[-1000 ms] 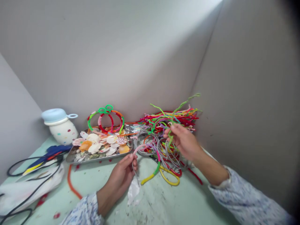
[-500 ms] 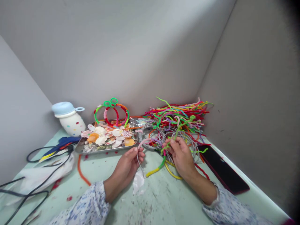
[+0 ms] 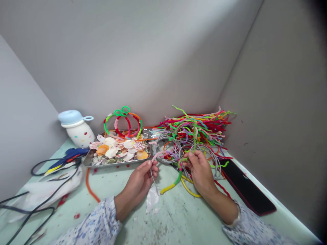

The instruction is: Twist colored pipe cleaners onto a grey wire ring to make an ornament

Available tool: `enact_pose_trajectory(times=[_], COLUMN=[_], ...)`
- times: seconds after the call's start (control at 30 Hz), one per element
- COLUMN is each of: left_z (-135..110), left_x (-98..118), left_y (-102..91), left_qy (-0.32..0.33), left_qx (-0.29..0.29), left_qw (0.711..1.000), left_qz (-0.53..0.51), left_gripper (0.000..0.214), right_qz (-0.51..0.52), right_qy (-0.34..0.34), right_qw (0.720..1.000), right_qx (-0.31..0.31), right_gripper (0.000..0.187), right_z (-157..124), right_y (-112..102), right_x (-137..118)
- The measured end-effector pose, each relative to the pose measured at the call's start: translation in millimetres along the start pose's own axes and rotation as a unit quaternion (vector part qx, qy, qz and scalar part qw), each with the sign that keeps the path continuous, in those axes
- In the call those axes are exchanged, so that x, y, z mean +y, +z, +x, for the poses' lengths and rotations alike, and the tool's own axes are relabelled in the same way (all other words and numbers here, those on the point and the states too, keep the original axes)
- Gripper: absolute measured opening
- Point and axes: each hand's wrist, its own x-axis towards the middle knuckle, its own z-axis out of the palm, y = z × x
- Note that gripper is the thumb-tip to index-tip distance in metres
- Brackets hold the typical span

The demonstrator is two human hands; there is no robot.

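My left hand [image 3: 139,180] is closed, thumb and fingers pinching a grey wire partly wrapped in fuzzy pipe cleaner. That wrapped wire [image 3: 167,189] curves from pink and purple round to pink, green and yellow at its lower end. To the right, my right hand [image 3: 201,173] pinches a light green pipe cleaner [image 3: 195,134] close to the wrapped part. One length of it stands up above my fingers. My fingertips partly hide where the green strand meets the wire. Coils of grey wire [image 3: 158,143] lie just behind both hands.
A metal tray [image 3: 117,165] of shells stands at the back left, with colourful wrapped rings [image 3: 129,124] behind it. Pipe cleaners [image 3: 201,119] are heaped at the back right. A phone [image 3: 249,189] lies right; a bottle [image 3: 80,134], black cable [image 3: 33,211] and plastic bag [image 3: 48,190] are left.
The green pipe cleaner's free length has swung from leaning right to nearly upright. My right hand keeps its pinch, and my left hand stays on the wrapped wire. The whole view has shifted slightly.
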Motion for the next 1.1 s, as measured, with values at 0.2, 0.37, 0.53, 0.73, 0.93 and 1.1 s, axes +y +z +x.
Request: enact_pose_trajectory(times=[0.2,0.37,0.53,0.73,0.93,1.1], left_z=[0,0,-4,-10,-13,-14], left_x=[1,1,-1,-6,-5,-4], left_y=[-0.5,-1.3,4.1,7.6,3.7,0.4], left_qy=[0.002,-0.006,0.013,0.067,0.129,0.162], left_qx=[-0.007,-0.012,-0.017,0.012,0.055,0.064], left_qw=[1.0,1.0,0.996,0.977,0.934,0.909], left_qz=[0.005,0.014,0.083,0.2,0.329,0.378], left_gripper=[0.015,0.016,0.026,0.036,0.042,0.042], right_qz=[0.015,0.014,0.0,0.001,-0.009,-0.02], right_qy=[-0.003,-0.005,-0.034,-0.023,-0.049,-0.05], right_qw=[1.0,1.0,0.999,0.999,0.999,0.998], right_qx=[0.001,-0.004,-0.011,-0.034,-0.019,-0.032], right_gripper=[0.032,0.031,0.027,0.029,0.028,0.025], right_z=[0,-2,-3,-7,-10,-13], right_y=[1,3,2,5,5,5], right_x=[-2,-9,-12,-12,-11,-8])
